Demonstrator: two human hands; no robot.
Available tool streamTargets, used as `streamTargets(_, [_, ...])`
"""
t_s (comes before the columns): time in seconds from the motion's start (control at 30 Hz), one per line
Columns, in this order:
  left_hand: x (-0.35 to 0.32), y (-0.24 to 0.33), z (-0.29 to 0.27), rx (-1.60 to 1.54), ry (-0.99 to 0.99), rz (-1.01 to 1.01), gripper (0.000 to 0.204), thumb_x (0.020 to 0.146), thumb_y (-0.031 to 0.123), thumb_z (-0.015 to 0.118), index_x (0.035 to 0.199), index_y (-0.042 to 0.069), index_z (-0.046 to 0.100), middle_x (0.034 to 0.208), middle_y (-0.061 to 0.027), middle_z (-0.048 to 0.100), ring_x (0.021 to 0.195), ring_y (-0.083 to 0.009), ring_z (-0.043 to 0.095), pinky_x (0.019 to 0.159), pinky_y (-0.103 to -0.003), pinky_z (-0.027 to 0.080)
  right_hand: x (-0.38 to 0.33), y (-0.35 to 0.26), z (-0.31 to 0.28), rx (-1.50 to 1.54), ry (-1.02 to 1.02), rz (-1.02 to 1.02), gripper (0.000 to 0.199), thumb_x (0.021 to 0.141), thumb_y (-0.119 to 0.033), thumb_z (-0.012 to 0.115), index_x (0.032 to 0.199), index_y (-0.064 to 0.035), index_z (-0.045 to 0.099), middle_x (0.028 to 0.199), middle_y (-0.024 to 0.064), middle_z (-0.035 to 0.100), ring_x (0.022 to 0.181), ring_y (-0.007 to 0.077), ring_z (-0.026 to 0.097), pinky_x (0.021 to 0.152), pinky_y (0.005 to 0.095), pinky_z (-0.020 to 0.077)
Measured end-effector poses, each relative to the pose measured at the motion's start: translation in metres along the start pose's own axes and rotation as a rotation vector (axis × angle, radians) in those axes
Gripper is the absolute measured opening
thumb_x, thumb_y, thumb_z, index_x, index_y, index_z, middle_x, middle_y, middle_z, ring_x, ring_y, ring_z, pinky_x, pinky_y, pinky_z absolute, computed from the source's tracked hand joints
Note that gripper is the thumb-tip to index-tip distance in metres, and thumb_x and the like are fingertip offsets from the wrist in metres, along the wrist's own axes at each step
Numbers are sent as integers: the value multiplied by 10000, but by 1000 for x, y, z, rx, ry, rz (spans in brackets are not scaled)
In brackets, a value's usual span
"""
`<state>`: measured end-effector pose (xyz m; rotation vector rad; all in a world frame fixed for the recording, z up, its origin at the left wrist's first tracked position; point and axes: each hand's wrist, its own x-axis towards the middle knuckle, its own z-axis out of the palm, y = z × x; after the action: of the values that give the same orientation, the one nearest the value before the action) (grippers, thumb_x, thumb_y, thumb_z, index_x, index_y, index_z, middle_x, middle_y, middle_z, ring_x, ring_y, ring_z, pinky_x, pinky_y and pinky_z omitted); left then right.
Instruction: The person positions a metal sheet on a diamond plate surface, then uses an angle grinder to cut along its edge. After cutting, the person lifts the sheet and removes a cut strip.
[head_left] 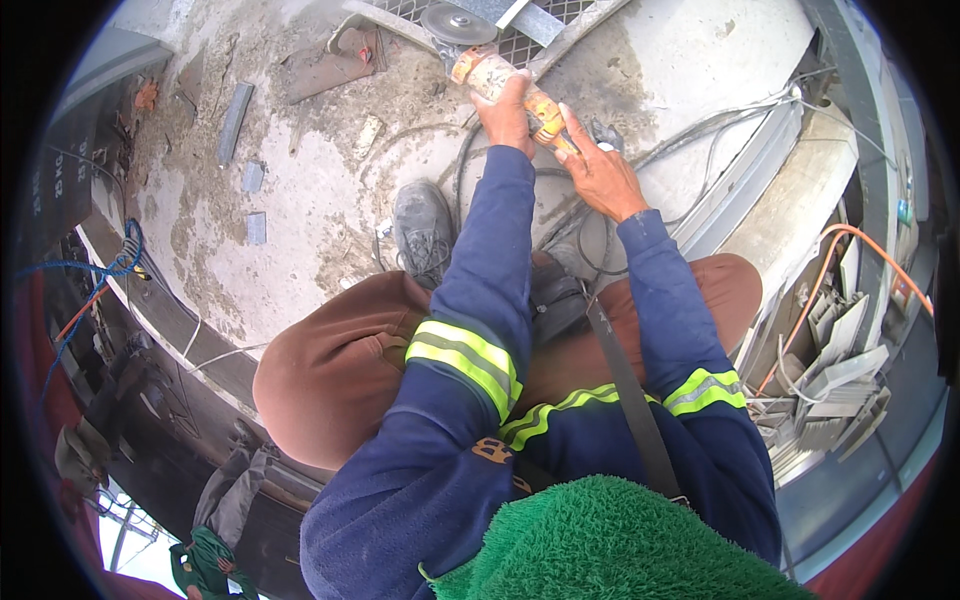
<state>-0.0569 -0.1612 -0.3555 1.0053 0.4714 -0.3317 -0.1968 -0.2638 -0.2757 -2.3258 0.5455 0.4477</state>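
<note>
An orange angle grinder (490, 72), pale and scuffed on its body, is held between my two hands at the top middle. My left hand (506, 118) wraps around its body. Farther back, my right hand (604, 178) grips the rear end of the handle, the thumb lying along it. The round grey disc (458, 24) points away from me, beside a flat metal strip (535, 22) that lies over a mesh grating (512, 48). Whether the disc touches the strip I cannot tell. A dark cable trails near the grinder's rear.
Loose metal offcuts (235, 125) lie on the stained concrete floor (310, 190) to the left. Black cables (700, 128) run across the right side. Scrap pieces (835, 385) and an orange hose (868, 236) are at the far right. My shoe (422, 225) stands below the grinder.
</note>
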Motion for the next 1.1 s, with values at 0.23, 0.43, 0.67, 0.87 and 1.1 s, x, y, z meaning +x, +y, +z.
streamTargets(0.23, [11,-3,2,-17,3,-2,634,899,67,815,1433,11,478,1173,-150,660,851,-291,724,738,-452,636,2,-8,-8,24,-50,53,752,1124,-449,585,1779,-451,216,1072,287,807,1034,529,764,922,611,591])
streamTargets(0.43, [20,14,6,18,-9,-34,747,880,63,846,1511,-19,453,1302,-166,656,1095,-285,711,929,-433,608,17,-13,-4,25,-41,47,734,1130,-476,563,1785,-412,240,1137,280,805,1094,543,738,950,594,572])
streamTargets(0.67, [6,14,9,1,4,-43,742,883,52,840,1506,-20,443,1301,-178,654,1094,-295,713,933,-441,610,9,-8,-5,30,-47,51,727,1129,-465,564,1784,-406,253,1147,305,796,1112,544,735,953,597,572])
streamTargets(0.87, [-3,9,6,-24,10,-74,736,881,53,838,1495,-18,438,1291,-181,653,1086,-292,715,925,-439,611,-1,-11,-11,42,-71,66,740,1123,-446,572,1786,-407,246,1142,311,794,1114,545,737,970,591,568])
streamTargets(1.1, [13,12,8,2,-50,-1,746,877,70,847,1496,-31,442,1281,-175,653,1076,-285,714,914,-436,611,11,-12,-6,27,-29,42,727,1136,-479,558,1787,-409,242,1157,283,804,1122,546,734,981,590,568])
